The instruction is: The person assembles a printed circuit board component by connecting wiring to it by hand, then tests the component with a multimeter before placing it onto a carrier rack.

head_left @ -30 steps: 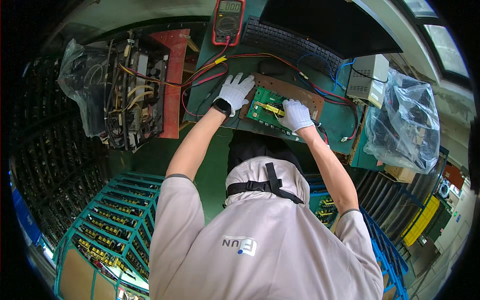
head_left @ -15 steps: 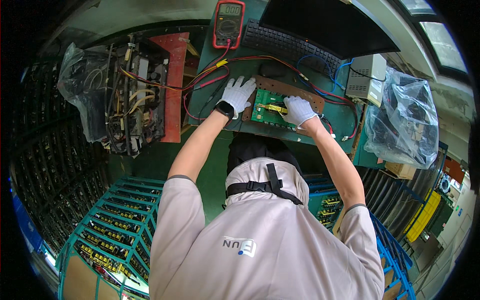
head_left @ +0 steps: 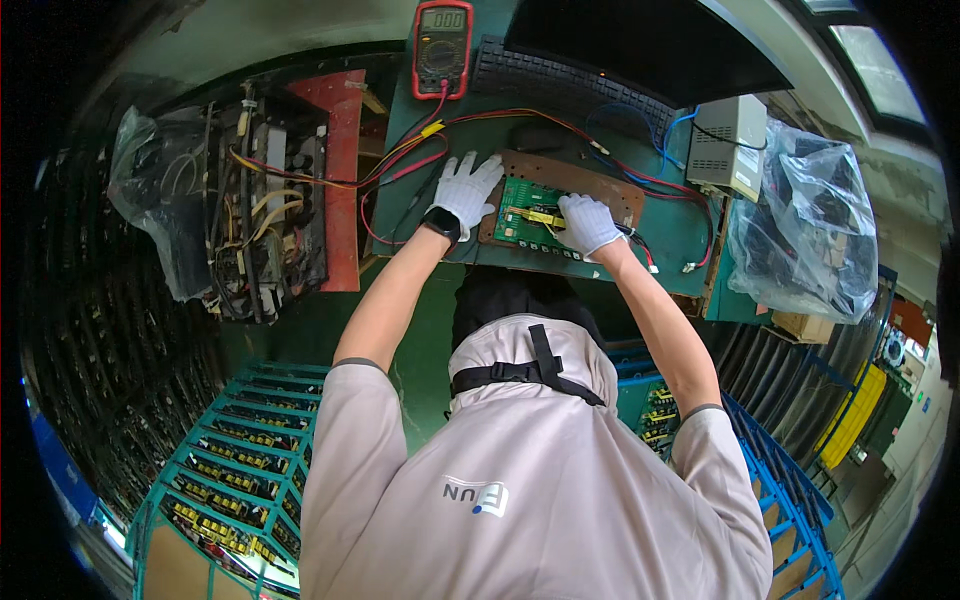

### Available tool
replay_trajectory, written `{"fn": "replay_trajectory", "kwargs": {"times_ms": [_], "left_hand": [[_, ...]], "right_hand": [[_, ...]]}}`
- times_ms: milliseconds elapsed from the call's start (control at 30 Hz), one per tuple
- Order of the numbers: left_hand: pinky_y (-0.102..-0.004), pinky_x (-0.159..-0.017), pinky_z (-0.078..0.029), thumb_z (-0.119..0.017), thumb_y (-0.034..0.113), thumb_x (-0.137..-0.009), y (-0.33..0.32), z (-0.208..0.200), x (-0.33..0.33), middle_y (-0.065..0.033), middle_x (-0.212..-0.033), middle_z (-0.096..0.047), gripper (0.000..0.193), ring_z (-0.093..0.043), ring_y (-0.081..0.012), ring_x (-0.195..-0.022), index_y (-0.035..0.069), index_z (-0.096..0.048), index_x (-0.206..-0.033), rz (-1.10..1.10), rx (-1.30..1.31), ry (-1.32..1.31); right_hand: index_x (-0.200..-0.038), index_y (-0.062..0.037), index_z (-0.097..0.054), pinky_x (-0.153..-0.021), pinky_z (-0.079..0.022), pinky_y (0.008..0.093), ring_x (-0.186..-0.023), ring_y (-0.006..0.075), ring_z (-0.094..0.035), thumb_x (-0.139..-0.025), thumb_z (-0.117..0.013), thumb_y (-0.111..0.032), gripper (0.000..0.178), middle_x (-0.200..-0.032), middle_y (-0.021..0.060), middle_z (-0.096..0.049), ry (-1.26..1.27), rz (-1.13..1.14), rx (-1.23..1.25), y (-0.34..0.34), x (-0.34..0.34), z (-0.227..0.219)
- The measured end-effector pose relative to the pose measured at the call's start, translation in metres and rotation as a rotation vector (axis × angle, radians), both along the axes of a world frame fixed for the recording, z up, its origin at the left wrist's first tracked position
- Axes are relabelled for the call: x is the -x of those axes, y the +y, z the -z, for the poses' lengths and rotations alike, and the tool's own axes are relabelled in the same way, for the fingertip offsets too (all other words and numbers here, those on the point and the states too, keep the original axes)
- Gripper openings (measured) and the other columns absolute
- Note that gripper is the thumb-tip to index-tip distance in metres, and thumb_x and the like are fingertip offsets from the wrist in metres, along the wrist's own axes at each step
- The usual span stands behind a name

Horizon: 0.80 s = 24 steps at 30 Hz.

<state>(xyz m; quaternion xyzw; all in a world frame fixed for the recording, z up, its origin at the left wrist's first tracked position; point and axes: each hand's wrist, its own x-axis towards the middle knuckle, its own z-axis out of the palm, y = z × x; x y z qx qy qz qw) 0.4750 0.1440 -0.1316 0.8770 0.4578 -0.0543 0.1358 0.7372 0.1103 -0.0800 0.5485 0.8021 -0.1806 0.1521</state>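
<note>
**Two gloved hands on a green circuit board**

At the far left, an open metal chassis [head_left: 265, 200] full of wires stands beside a crumpled plastic bag [head_left: 150, 190]. Red and yellow wires [head_left: 400, 150] run from it across the green desk [head_left: 680, 235] toward a red meter [head_left: 441, 48] at the top.

The left hand [head_left: 465, 190], in a white glove, lies flat with fingers spread wide, gripping nothing; its fingertips rest at the left end of a brown backing plate [head_left: 585, 185]. The green circuit board [head_left: 535, 215] lies just to the right of this hand, on the plate, its long axis running left to right and dipping slightly toward the right.

The right hand [head_left: 588, 225], also gloved, sits on the board's right end, fingers curled over a small yellow part [head_left: 540, 215]; whether it actually pinches that part cannot be told.

Further right stand a grey box [head_left: 730, 145] and a clear plastic bag [head_left: 805, 220].
</note>
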Motion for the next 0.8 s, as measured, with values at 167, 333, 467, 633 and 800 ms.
{"fn": "replay_trajectory", "kwargs": {"times_ms": [167, 333, 467, 633, 800], "left_hand": [[-0.0551, -0.117, -0.031, -0.075, 0.037, -0.084, 0.002, -0.005, -0.007, -0.0033, -0.163, -0.033, 0.076, -0.037, -0.0354, -0.145, 0.018, -0.045, -0.151, -0.006, 0.024, 0.006], [-0.0558, -0.117, -0.032, -0.076, 0.035, -0.082, 0.004, -0.012, -0.011, -0.0022, -0.163, -0.034, 0.078, -0.038, -0.0357, -0.145, 0.017, -0.043, -0.151, -0.009, 0.042, -0.023], [-0.0556, -0.116, -0.033, -0.077, 0.034, -0.081, -0.002, -0.010, -0.008, -0.0016, -0.163, -0.034, 0.081, -0.039, -0.0349, -0.144, 0.019, -0.041, -0.152, -0.018, 0.017, 0.017], [-0.0526, -0.115, -0.036, -0.079, 0.032, -0.080, -0.002, -0.016, -0.024, -0.0026, -0.163, -0.033, 0.084, -0.039, -0.0349, -0.143, 0.017, -0.040, -0.153, -0.013, 0.006, 0.097], [-0.0524, -0.114, -0.036, -0.079, 0.029, -0.080, -0.019, -0.023, -0.038, -0.0103, -0.161, -0.036, 0.082, -0.039, -0.0345, -0.144, 0.012, -0.041, -0.151, -0.173, -0.035, 0.123]], "right_hand": [[-0.100, -0.0047, -0.064, -0.078, -0.058, 0.0480, -0.095, 0.0354, -0.069, -0.074, -0.080, -0.031, 0.041, -0.099, 0.0183, -0.068, 0.021, 0.035, -0.047, -0.007, -0.008, 0.007], [-0.096, -0.0069, -0.068, -0.074, -0.058, 0.0473, -0.091, 0.0329, -0.070, -0.073, -0.077, -0.024, 0.030, -0.094, 0.0154, -0.069, 0.018, 0.066, -0.094, -0.010, -0.009, 0.018], [-0.094, -0.0061, -0.065, -0.074, -0.057, 0.0461, -0.088, 0.0330, -0.070, -0.073, -0.079, -0.029, 0.034, -0.092, 0.0147, -0.068, 0.069, 0.071, -0.141, -0.014, -0.005, 0.022], [-0.097, -0.0053, -0.066, -0.077, -0.056, 0.0477, -0.093, 0.0334, -0.069, -0.071, -0.081, -0.031, 0.040, -0.096, 0.0163, -0.069, 0.130, 0.074, -0.064, -0.012, -0.018, 0.029], [-0.098, -0.0071, -0.067, -0.074, -0.055, 0.0461, -0.092, 0.0318, -0.070, -0.071, -0.080, -0.031, 0.038, -0.095, 0.0143, -0.069, 0.212, -0.020, -0.216, -0.024, -0.042, 0.010]]}}
